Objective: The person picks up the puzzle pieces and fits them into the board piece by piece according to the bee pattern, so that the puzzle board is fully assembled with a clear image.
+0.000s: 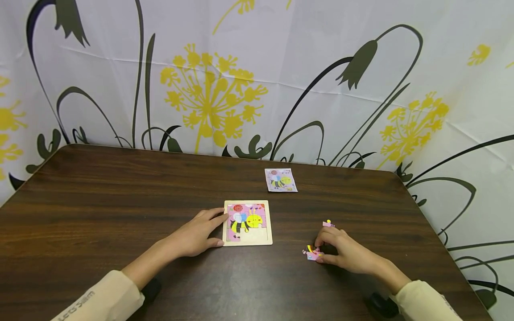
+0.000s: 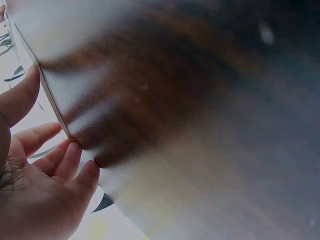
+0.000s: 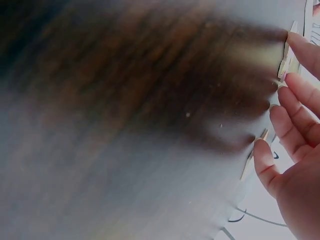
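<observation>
A square wooden puzzle tray (image 1: 256, 241) lies on the table with a bee picture (image 1: 245, 218) partly filled in. Bare wood shows at its lower right. My left hand (image 1: 196, 234) rests at the tray's left side, fingertips and thumb touching the rim. In the left wrist view the tray's edge (image 2: 50, 97) runs along those fingertips. Farther right, my right hand (image 1: 347, 252) pinches a pink puzzle piece (image 1: 312, 256) at the tabletop between thumb and fingers. Another pink piece (image 1: 327, 224) lies just beyond that hand, partly hidden by it.
A small picture card (image 1: 281, 180) of the same bee lies behind the tray, slightly to the right. The dark wooden table (image 1: 160, 187) ends at a white cloth (image 1: 297, 67) printed with yellow and grey plants.
</observation>
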{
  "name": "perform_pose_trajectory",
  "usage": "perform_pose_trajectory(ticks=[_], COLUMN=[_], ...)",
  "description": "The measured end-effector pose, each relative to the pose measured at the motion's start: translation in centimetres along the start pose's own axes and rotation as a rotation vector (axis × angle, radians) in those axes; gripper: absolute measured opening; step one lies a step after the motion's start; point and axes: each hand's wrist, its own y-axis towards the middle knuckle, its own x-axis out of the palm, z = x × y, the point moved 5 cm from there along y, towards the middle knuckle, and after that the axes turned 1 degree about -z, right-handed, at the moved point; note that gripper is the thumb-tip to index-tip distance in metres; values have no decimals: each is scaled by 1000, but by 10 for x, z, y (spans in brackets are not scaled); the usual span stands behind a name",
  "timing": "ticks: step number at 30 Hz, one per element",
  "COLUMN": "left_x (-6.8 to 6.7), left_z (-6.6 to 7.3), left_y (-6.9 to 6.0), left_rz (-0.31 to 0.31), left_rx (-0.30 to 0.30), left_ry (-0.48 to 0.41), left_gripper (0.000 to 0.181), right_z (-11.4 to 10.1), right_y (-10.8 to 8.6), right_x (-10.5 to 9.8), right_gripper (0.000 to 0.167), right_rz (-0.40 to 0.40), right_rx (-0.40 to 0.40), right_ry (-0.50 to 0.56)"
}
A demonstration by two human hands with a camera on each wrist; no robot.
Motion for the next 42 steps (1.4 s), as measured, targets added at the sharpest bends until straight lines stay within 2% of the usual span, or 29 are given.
perform_pose_trajectory(ticks=[10,19,26,32,42], left_x=[0,-1,0,1,0], left_z=[0,0,0,-1,-1], left_y=[0,0,0,0,0], left_rz=[-4,-5,-6,-8,-10], left_rx=[-3,-2,0,-2,-1], left_ry=[-7,-2,-4,-4,-3], left_gripper=[61,61,61,61,61], right_z=[3,5,2,-4,-20], right_y=[1,14,31,50,83], right_x=[-1,-7,-8,-7,6], right_gripper=[19,21,20,19,18], right_rz=[-6,-8,-15,-19,-45], right_rx=[-28,-32,-49,-28,-19], right_ry=[25,42,53,53,51])
